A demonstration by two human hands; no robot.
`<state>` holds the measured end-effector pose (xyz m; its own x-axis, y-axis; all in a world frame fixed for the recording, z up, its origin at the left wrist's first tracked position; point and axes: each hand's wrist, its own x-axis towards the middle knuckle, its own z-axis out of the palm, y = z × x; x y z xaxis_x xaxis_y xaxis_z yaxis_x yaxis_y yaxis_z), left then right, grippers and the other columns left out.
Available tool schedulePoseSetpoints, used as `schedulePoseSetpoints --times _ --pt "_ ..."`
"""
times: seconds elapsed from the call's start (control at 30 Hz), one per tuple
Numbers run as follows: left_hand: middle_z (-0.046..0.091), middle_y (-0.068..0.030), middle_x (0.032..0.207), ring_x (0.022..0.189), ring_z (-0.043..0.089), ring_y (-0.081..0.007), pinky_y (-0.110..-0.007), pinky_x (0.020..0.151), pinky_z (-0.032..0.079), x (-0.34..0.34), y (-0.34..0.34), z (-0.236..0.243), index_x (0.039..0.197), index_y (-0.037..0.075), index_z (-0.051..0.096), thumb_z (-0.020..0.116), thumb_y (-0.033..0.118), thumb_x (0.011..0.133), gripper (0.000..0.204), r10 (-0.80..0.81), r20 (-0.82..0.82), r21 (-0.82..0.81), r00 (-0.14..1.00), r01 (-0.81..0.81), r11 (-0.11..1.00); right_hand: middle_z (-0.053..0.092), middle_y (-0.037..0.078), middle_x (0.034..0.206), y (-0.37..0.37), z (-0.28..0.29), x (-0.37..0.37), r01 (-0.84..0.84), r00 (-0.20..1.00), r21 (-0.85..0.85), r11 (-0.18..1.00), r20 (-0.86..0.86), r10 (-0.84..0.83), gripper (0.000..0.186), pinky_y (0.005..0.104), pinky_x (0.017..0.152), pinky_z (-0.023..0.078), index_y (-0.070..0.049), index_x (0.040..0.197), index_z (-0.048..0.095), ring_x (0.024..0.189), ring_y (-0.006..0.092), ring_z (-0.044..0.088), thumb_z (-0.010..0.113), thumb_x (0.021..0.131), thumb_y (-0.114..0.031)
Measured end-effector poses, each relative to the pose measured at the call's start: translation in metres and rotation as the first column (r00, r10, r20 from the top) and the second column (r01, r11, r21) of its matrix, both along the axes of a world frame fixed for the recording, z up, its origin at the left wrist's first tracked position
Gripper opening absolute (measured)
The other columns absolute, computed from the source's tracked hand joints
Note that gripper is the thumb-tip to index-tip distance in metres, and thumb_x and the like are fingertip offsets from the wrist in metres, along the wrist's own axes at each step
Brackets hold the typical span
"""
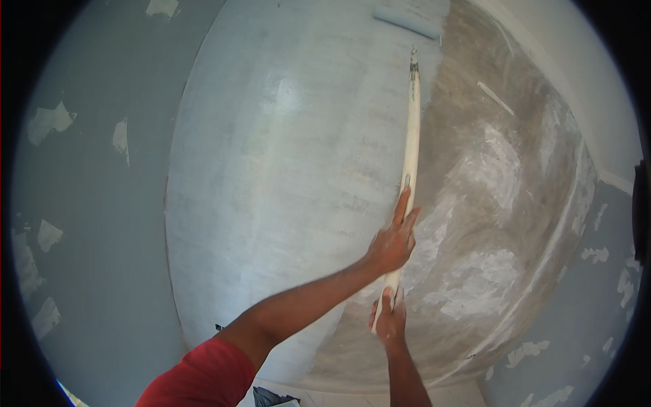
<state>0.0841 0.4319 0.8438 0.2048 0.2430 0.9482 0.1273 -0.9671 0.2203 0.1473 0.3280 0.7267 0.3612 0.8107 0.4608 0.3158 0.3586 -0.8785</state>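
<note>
I hold a long pale pole (pixel 412 129) with both hands against a large wall panel. A paint roller (pixel 407 24) lies across the pole's far end, touching the wall near the top. Higher on the pole, my left hand (pixel 392 248) is closed around it, with some fingers stretched along the shaft. Below it, close to the pole's lower end, my right hand (pixel 390 320) wraps around the shaft, thumb pointing up. Pale, wet-looking paint (pixel 271 169) covers the left and middle of the panel. To the right, the wall (pixel 461 176) is brownish with white filler patches.
A grey side wall (pixel 122 203) with white patches stands at the left. Another patched grey wall (pixel 583 305) is at the lower right, under a pale surface (pixel 576 61). Dark crumpled material (pixel 271 397) lies on the floor at the bottom edge.
</note>
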Motion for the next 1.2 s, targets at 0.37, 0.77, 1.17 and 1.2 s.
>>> schedulePoseSetpoints --times 0.37,0.77,1.17,1.2 --pt "0.005 -0.0230 0.159 0.109 0.062 -0.0411 -0.044 0.088 0.055 -0.026 0.129 0.260 0.138 0.003 0.046 0.052 0.007 0.087 0.052 0.184 0.038 0.227 0.982 -0.188 0.956 0.046 0.004 0.068 0.121 0.248 -0.043 -0.030 0.999 0.122 0.992 0.037 0.026 0.044 0.0305 0.040 0.043 -0.006 0.111 0.043 0.045 0.0127 0.045 0.041 0.102 -0.050" --pt "0.006 -0.0273 0.158 0.109 0.062 -0.0432 -0.042 0.093 0.054 -0.030 0.138 0.320 0.138 0.006 0.048 0.058 0.012 0.085 0.054 0.239 0.033 0.274 0.971 -0.238 0.932 0.048 0.004 0.074 0.119 0.297 -0.048 0.004 0.997 0.147 0.989 0.082 -0.017 0.047 0.0298 0.043 0.046 -0.005 0.109 0.044 0.052 0.0121 0.049 0.041 0.101 -0.051" --pt "0.004 -0.0234 0.160 0.079 0.067 -0.0406 -0.042 0.056 0.056 0.020 0.043 -0.058 0.142 0.007 0.040 0.058 0.001 0.080 0.065 0.111 -0.102 0.045 0.989 -0.107 0.993 0.050 0.005 0.055 0.087 -0.102 0.050 0.179 0.969 0.098 0.979 0.155 -0.193 0.054 0.0328 0.040 0.041 0.000 0.103 0.048 0.040 0.0171 0.050 0.046 0.098 -0.054" --pt "0.005 -0.0246 0.159 0.079 0.067 -0.0405 -0.042 0.055 0.056 0.016 0.027 -0.091 0.143 0.009 0.040 0.058 0.001 0.080 0.066 0.098 -0.151 -0.007 0.984 -0.100 0.995 0.048 0.003 0.052 0.074 -0.145 0.048 0.201 0.962 0.092 0.975 0.172 -0.214 0.052 0.0282 0.033 0.037 -0.001 0.102 0.047 0.036 0.0128 0.046 0.045 0.099 -0.053"
